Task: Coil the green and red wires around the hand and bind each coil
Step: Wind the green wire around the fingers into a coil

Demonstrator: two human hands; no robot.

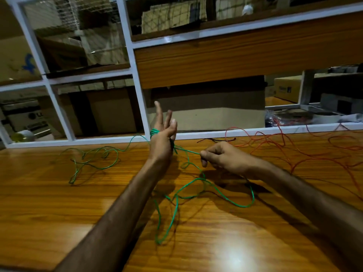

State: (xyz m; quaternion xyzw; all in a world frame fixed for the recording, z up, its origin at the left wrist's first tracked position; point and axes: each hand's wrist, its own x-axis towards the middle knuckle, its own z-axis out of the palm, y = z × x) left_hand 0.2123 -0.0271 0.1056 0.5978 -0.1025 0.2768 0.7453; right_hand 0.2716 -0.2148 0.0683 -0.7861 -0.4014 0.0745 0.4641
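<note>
My left hand (163, 138) is raised upright above the wooden table, fingers straight and pointing up. Several turns of the green wire (216, 190) wrap around its palm. From the palm a taut stretch of green wire runs right to my right hand (218, 157), which pinches it between thumb and fingers. The rest of the green wire lies in loose loops on the table, left of my left arm and between my two arms. The red wire (306, 152) lies tangled and loose on the table at the right, beyond my right hand.
The wooden table (59, 203) fills the lower view. A short dark wire piece (214, 139) lies near its far edge. Behind stands a white-framed shelf unit (137, 75) with cardboard boxes. A roll of tape (326, 116) sits at the far right.
</note>
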